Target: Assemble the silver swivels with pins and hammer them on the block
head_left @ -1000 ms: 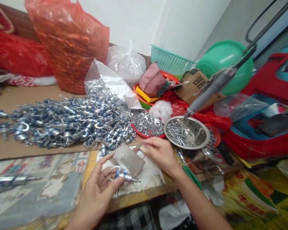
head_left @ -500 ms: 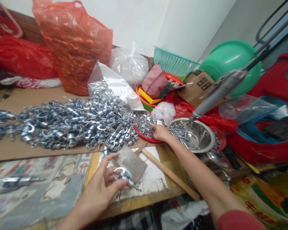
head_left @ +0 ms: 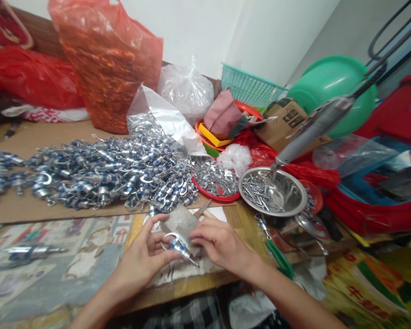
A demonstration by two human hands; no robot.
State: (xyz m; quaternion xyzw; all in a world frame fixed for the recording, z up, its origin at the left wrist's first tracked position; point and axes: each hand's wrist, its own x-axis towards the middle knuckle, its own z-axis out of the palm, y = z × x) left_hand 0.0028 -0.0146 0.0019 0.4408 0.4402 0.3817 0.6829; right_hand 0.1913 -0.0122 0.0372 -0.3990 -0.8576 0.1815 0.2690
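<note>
My left hand point(head_left: 147, 251) holds a silver-and-blue metal hook fitting point(head_left: 179, 246) between thumb and fingers. A curved hook shows at its upper end, and a thin rod points down to the right. Just right of the rod, my right hand point(head_left: 219, 240) has its fingers pinched together; whatever they hold is too small or hidden to make out. Behind both hands lies a grey metal block point(head_left: 181, 222), partly covered by my fingers. The wooden-handled tool point(head_left: 208, 214) beyond my right hand is mostly hidden.
A large heap of similar fittings point(head_left: 116, 171) covers cardboard on the left. Ahead, a red tray point(head_left: 222, 198) holds small metal pieces, beside a steel bowl point(head_left: 303, 201) of metal pins. Green-handled scissors point(head_left: 280, 259) lie at the right table edge. One fitting point(head_left: 30, 251) lies far left.
My right hand has come back from the red tray to beside the fitting in my left hand. The left hand has kept its hold. The scissors, previously behind my right arm, now show.
</note>
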